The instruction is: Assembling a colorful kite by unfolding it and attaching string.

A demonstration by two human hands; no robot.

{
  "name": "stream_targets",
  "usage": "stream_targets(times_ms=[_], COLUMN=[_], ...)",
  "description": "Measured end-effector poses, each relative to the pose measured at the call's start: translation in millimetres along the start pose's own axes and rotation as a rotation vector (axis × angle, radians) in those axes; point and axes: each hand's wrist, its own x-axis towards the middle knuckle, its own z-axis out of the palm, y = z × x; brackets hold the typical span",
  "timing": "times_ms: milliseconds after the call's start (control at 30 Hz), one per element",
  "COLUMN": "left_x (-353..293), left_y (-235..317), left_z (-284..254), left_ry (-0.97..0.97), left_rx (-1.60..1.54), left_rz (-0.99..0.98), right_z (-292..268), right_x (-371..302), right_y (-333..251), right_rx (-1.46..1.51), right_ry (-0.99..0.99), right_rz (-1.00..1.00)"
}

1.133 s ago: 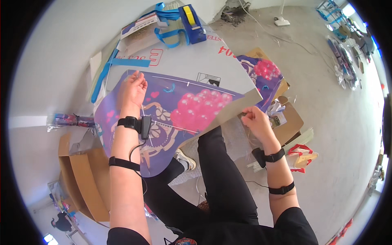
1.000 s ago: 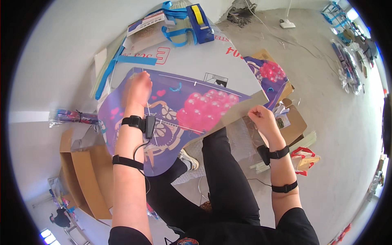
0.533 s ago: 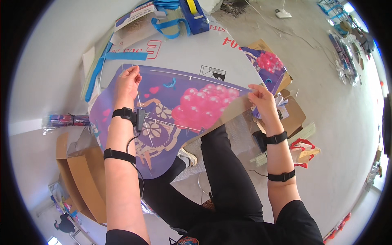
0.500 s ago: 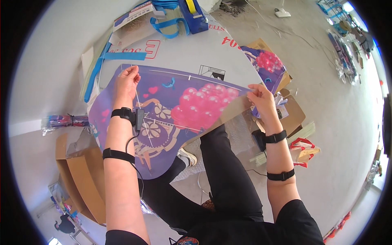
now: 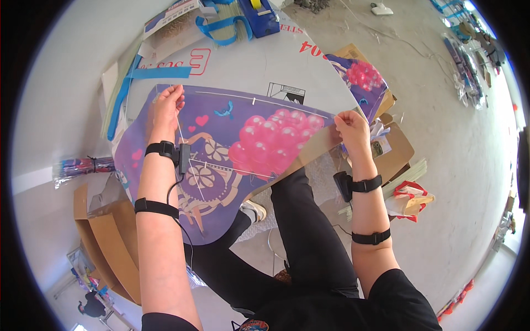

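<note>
Sheet (image 5: 223, 157) stretched wide, upper edge roughly nine-to-three o'clock

It lies partly on the counter (image 5: 248, 63); the left hand (image 5: 165, 113), curled nearly closed, sits at its eleven o'clock, any grip unclear; the right hand (image 5: 354, 131) pinches its corner at two.

blue tape dispenser (image 5: 265, 23) cut off by top edge, purple sheet (image 5: 223, 151) partly hidden behind left forearm (image 5: 157, 187)
</note>
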Motion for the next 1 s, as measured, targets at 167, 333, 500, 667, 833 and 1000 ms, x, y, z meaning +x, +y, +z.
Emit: stream_targets(times_ms=[167, 333, 500, 667, 833, 1000], left_x=[4.1, 13.6, 7.0, 12.1, 17.4, 23.6], left_y=[-1.5, -4.7, -0.3, -6.5, -12.7, -21.8], left_z=[1.9, 1.5, 15.2, 12.9, 12.6, 6.3], left_ry=[0.055, 0.023, 0.036, 0.04, 0.056, 0.086], left_rx=[0.078, 0.242, 0.415, 0.42, 0.429, 0.436], left_rz=[-0.001, 0.045, 0.099, 0.153, 0.204, 0.279], right_z=[3.5, 6.1, 8.8, 11.7, 14.5, 17.1], right_x=[-2.5, 5.6, 4.5, 5.3, 3.0, 1.0], right_y=[-2.8, 13.1, 14.6, 17.9, 17.6, 13.3], right_rx=[0.019, -0.012, -0.126, -0.099, -0.208, -0.212], right_ry=[0.021, 0.051, 0.115, 0.129, 0.187, 0.186], right_rz=[0.01, -0.01, -0.027, -0.021, -0.092, -0.096])
